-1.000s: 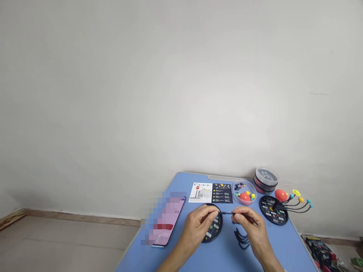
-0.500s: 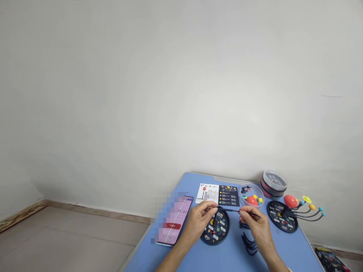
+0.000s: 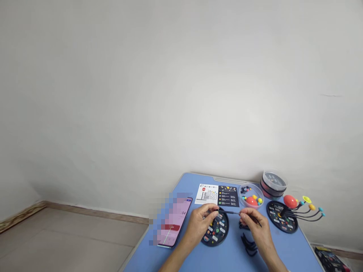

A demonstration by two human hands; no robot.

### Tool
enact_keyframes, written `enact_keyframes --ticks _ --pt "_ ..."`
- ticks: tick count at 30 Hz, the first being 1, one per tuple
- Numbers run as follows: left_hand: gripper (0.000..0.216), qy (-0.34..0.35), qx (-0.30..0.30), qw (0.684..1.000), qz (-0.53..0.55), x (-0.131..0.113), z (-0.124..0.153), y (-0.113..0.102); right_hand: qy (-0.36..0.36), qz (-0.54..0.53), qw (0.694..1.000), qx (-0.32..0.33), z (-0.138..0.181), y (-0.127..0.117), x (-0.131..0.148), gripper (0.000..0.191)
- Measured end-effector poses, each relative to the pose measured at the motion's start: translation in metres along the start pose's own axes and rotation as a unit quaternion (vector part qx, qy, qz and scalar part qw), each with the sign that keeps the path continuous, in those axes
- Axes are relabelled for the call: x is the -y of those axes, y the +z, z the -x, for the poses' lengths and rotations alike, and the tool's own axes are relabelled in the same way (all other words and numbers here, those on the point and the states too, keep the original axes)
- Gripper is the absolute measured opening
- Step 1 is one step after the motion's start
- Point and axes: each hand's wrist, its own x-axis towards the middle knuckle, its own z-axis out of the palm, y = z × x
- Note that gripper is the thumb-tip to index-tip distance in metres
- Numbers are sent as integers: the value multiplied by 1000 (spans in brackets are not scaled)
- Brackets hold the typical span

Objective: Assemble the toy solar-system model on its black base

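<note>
A thin dark rod (image 3: 227, 212) stretches between my hands, above the round black base (image 3: 214, 238) printed with planets. Thumb and fingertips of my left hand (image 3: 202, 219) pinch its left end, over the far edge of that base. My right hand (image 3: 256, 223) is closed on the other end, and a dark tip pokes out below its fingers. Near the right hand the rod looks thinner and greyer. Whether it is one piece or two joined pieces I cannot tell. Several curved black arms (image 3: 248, 245) lie below my right hand, and another black part (image 3: 243, 225) is partly hidden by it.
A finished-looking planet model (image 3: 283, 223) stands at the right. Behind are a clear dish (image 3: 252, 194) of coloured balls, an instruction sheet (image 3: 208, 194) and stacked round containers (image 3: 273, 183). A phone (image 3: 176, 223) showing a timer leans at the left of the blue table (image 3: 227, 260).
The span between my hands now shows a thinner grey stretch by the right hand. The dark tip below the right fingers points further down. Both hands stay nearly in place.
</note>
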Motion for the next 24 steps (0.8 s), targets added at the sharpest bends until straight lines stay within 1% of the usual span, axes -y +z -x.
enact_keyframes --ticks 5,8,13,18,24 --pt "19 -20 -12 1000 20 5 -1 2 -8 9 1000 8 -3 -1 -5 42" --pt "19 -19 -18 999 20 6 -1 2 0 -5 1000 5 -4 0 -7 43" --pt "18 -13 -10 1000 14 7 -1 1 9 -11 1000 8 -6 0 -8 43" --pt "13 -1 -14 1000 -6 3 -3 2 25 -2 998 50 -11 -3 -8 43" --pt "9 8 12 1000 -17 -3 -6 1 28 29 993 109 -12 -9 -2 42"
